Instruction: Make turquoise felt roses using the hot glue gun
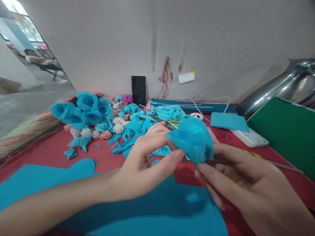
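A blue paper flower (193,139) on a thin stem is held up in front of me. My right hand (236,177) pinches its base, where the stem runs down between thumb and fingers. At the flower's left side, my left hand (150,160) has its thumb and forefinger around a petal's edge; the other fingers stretch out behind. Below both hands lies a large blue sheet (137,209) with a curved cut edge. Behind the left hand are blue paper strips and scraps (133,131) and scissors with yellow handles (173,124).
Finished blue flowers (86,109) and small pink and white rosebuds (118,127) are heaped at left. A phone (138,90) leans on the wall. At right are a white device (249,138), a green board (285,134) and a metal jug (268,82). Someone sits in the far left background.
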Demonstrator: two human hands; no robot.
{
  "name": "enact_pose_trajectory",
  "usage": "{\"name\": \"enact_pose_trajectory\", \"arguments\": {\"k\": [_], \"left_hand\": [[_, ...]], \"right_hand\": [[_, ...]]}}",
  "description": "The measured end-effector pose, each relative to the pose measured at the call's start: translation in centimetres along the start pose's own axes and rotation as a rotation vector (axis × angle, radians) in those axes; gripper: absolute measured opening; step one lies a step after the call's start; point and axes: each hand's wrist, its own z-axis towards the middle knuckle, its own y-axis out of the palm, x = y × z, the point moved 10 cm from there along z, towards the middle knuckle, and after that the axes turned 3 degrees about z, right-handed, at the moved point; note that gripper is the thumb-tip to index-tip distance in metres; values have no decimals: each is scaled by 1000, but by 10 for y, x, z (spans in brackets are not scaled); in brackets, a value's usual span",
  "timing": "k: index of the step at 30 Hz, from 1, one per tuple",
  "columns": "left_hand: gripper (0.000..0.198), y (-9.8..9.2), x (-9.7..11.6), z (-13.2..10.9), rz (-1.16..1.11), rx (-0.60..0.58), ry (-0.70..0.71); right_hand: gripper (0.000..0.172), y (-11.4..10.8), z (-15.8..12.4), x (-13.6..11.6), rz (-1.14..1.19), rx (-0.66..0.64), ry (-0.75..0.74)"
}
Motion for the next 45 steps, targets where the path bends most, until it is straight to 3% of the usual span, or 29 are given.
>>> {"name": "enact_pose_trajectory", "arguments": {"k": [7,16,20,26,29,33,37,39,41,45], "left_hand": [[21,0,-2,-1,27,28,-28],[22,-3,0,-4,18,21,-37],[24,-6,5,-3,21,36,-10],[21,-13,13,0,142,101,57],[15,-13,16,3,170,113,89],[10,-14,13,5,172,121,115],[14,-17,0,7,141,121,38],[32,-13,-11,8,68,57,-44],[37,-3,-19,8,-6,-43,-110],[6,16,-22,5,-70,-185,-103]], "right_hand": [[6,1,2,-8,110,-20,-157],[1,3,-2,4,142,28,33],[10,5,-2,14,205,18,152],[18,18,-1,22,286,-218,180],[16,22,1,24,348,-250,186],[21,15,5,21,308,-182,139],[18,2,7,10,119,-126,-1],[11,-3,7,-2,-13,-111,-132],[3,-7,6,-12,-124,-88,-239],[7,-9,4,-18,-225,-63,-345]]}}
